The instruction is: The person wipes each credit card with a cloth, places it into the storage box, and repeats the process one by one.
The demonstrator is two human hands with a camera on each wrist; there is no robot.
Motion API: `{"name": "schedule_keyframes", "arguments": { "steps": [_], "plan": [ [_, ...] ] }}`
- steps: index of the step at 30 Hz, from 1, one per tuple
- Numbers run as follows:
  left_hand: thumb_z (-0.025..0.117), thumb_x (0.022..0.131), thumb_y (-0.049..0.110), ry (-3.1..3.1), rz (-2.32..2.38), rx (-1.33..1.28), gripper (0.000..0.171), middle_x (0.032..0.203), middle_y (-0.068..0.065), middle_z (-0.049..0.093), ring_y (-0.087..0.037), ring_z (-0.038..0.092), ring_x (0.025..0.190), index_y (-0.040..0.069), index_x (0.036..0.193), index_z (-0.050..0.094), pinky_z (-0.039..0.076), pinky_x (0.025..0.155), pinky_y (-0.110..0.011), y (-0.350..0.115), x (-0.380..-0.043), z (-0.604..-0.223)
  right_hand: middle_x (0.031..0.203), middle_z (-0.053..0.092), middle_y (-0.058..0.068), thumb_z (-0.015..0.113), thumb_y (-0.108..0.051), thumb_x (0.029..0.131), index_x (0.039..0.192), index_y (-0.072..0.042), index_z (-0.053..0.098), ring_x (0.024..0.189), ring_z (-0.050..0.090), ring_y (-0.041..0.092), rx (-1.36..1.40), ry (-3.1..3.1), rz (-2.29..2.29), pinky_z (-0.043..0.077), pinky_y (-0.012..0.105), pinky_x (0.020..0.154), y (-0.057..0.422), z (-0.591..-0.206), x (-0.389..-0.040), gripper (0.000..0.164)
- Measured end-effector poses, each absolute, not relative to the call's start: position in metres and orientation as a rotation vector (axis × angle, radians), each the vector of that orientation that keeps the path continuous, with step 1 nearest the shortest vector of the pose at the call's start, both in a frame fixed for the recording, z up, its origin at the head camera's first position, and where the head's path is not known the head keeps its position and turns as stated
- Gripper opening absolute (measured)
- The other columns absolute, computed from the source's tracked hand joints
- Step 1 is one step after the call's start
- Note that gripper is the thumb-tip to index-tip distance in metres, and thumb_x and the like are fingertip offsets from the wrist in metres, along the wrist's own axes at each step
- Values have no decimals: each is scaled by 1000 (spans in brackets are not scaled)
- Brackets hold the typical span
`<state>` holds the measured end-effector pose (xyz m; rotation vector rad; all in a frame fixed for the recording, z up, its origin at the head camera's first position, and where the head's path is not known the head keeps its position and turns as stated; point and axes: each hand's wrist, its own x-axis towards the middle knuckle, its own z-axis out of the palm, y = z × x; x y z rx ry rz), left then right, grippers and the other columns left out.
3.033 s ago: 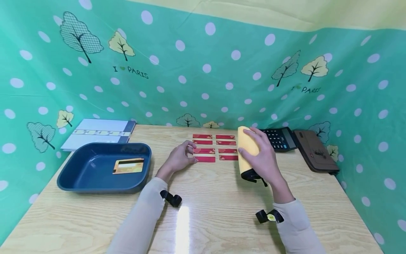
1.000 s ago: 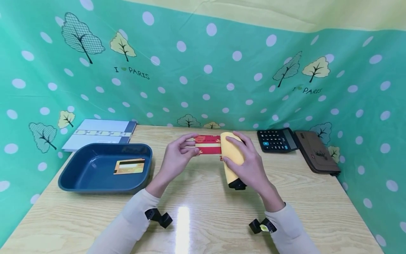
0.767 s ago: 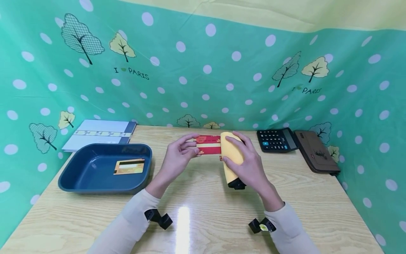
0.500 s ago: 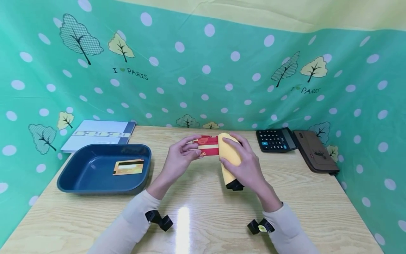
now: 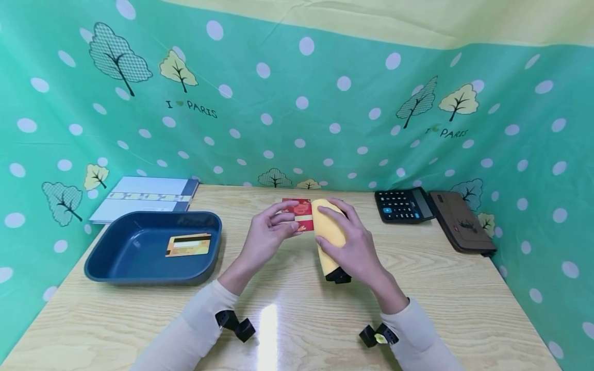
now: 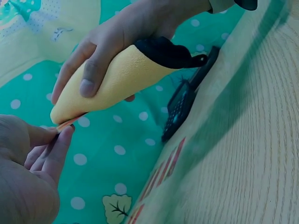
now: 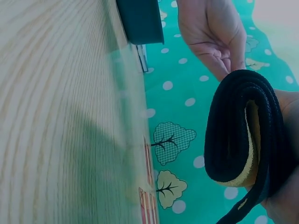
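My left hand [image 5: 264, 234] pinches a red card with a pale band [image 5: 304, 210] by its left end. The card's right end goes out of sight at a rolled yellow-and-black cloth [image 5: 329, 226]. My right hand [image 5: 355, 245] grips this roll, its thumb on the near side and its fingers over the top. In the left wrist view the card [image 6: 67, 124] appears edge-on at the roll's tip; whether it is inside a fold or behind, I cannot tell. The right wrist view shows the roll's black layered end [image 7: 233, 126], with a black tab hanging down.
Red strips [image 6: 161, 175] lie on the table behind the hands. A blue tray [image 5: 134, 257] holding a gold card [image 5: 188, 245] stands at left, with a white notebook [image 5: 144, 193] behind it. A black calculator [image 5: 402, 205] and brown wallet [image 5: 461, 221] lie at right.
Three seconds ago my left hand was at the table by the red strips. Over the last second the roll has moved left toward my left hand, and less of the red card shows between them.
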<state>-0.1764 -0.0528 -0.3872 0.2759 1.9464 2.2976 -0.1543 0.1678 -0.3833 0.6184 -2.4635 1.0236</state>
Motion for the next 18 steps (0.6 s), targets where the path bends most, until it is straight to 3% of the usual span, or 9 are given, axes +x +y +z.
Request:
{"name": "schedule_keyframes", "arguments": {
  "steps": [7,13,18],
  "plan": [
    [66,96,-5,1940,2302,308,46,124,-30,67,-17,77,97,8,140,61,65,91,-38,-51,-175,-389,156,48,3,85,-18,84,142,-24,62,131,59,27,646,-2465,1003,52,30,74,165,-384,-152,63],
    [66,96,-7,1939,2291,347,47,123,-29,69,-21,78,100,4,141,58,65,91,-38,-49,-175,-391,157,48,2,85,-19,84,143,-25,62,114,64,22,685,-2474,1025,47,25,67,158,-384,-147,63],
    [67,95,-7,1941,2287,350,46,121,-25,72,-20,78,100,7,139,61,65,91,-38,-48,-174,-391,157,48,2,86,-20,84,142,-26,62,114,63,22,684,-2476,1018,45,24,68,153,-385,-144,63]
  ]
}}
